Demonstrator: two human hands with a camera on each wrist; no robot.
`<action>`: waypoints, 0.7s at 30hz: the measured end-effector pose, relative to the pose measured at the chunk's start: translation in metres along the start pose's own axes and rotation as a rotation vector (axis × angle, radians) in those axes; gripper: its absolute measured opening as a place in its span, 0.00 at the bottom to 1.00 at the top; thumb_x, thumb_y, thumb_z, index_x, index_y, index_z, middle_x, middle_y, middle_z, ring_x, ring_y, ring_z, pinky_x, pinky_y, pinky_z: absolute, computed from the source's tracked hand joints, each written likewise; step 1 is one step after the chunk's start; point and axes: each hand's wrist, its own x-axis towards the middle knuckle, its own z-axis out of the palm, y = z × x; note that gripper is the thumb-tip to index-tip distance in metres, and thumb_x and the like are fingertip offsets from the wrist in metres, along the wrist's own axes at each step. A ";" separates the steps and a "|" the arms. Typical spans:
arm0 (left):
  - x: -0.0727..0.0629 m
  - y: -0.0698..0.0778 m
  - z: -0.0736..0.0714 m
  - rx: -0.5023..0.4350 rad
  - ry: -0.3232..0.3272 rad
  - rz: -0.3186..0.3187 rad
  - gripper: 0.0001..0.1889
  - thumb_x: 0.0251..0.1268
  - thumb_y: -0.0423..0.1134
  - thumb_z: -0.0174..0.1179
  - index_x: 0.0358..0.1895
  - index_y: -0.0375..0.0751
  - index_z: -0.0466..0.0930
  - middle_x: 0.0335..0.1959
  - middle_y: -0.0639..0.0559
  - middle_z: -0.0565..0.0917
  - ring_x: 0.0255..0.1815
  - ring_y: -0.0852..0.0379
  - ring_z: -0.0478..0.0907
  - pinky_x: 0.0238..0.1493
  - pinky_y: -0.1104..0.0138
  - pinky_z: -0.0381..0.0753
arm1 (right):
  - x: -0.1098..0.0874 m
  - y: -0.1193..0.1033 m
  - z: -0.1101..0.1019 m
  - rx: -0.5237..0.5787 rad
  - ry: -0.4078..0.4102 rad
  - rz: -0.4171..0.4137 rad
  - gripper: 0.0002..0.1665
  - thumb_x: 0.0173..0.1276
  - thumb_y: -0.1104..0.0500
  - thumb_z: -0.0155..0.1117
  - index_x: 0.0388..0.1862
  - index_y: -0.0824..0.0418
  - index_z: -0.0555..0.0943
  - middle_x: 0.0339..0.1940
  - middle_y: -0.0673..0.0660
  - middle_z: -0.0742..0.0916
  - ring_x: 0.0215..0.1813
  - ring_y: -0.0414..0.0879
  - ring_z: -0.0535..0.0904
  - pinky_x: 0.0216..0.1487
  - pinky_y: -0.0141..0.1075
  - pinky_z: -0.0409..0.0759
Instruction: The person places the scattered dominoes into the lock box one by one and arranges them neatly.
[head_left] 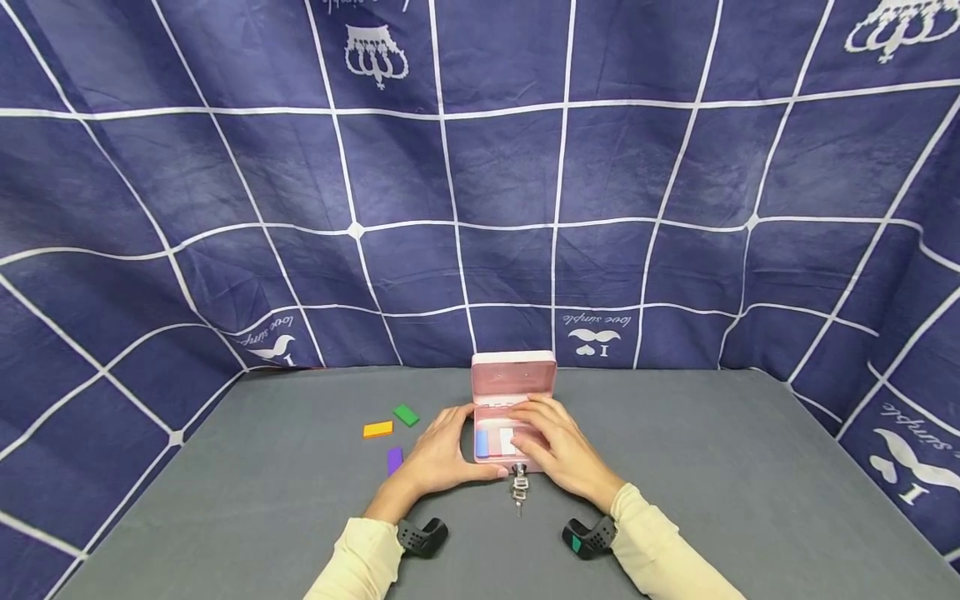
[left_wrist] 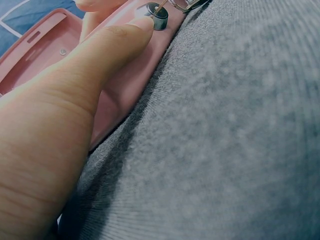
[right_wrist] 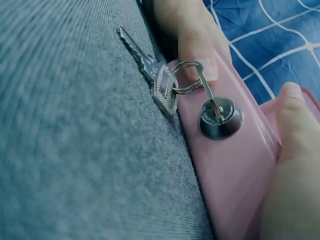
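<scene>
A small pink metal lockbox (head_left: 483, 457) stands on the table with its lid (head_left: 513, 377) raised. My left hand (head_left: 438, 454) grips its left side, thumb along the front wall beside the lock (left_wrist: 159, 19). My right hand (head_left: 558, 446) reaches over the right side of the box, fingers extended across its inside and covering part of it. Within the box show a blue piece (head_left: 482, 442) and a white piece (head_left: 507, 441), the white one close to the right thumb. From the lock (right_wrist: 220, 117) hangs a ring with a second key (right_wrist: 162, 87).
Left of the box lie three flat blocks: orange (head_left: 378, 429), green (head_left: 406, 415) and purple (head_left: 395, 460), the purple one close to my left wrist. A grey cloth covers the table (head_left: 712, 483). Behind it hangs a blue checked curtain (head_left: 495, 183).
</scene>
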 end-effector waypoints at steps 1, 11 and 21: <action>0.000 0.000 0.000 0.001 0.000 0.001 0.59 0.35 0.74 0.72 0.72 0.44 0.65 0.64 0.48 0.77 0.66 0.51 0.71 0.64 0.49 0.74 | -0.001 0.001 0.000 -0.010 0.019 0.000 0.21 0.70 0.50 0.65 0.60 0.52 0.81 0.63 0.49 0.82 0.71 0.50 0.69 0.71 0.50 0.65; -0.001 0.002 0.003 -0.009 -0.002 -0.008 0.59 0.35 0.74 0.73 0.72 0.46 0.65 0.62 0.50 0.77 0.66 0.52 0.71 0.63 0.49 0.74 | -0.005 0.004 -0.005 -0.060 0.128 0.373 0.34 0.61 0.37 0.70 0.62 0.48 0.76 0.50 0.53 0.79 0.56 0.48 0.73 0.56 0.47 0.73; 0.000 0.000 0.003 -0.021 0.005 -0.004 0.58 0.35 0.73 0.73 0.72 0.47 0.66 0.62 0.50 0.77 0.66 0.52 0.71 0.63 0.49 0.74 | -0.007 0.010 -0.015 0.024 -0.068 0.350 0.46 0.61 0.35 0.69 0.73 0.52 0.68 0.69 0.56 0.78 0.71 0.56 0.73 0.71 0.55 0.69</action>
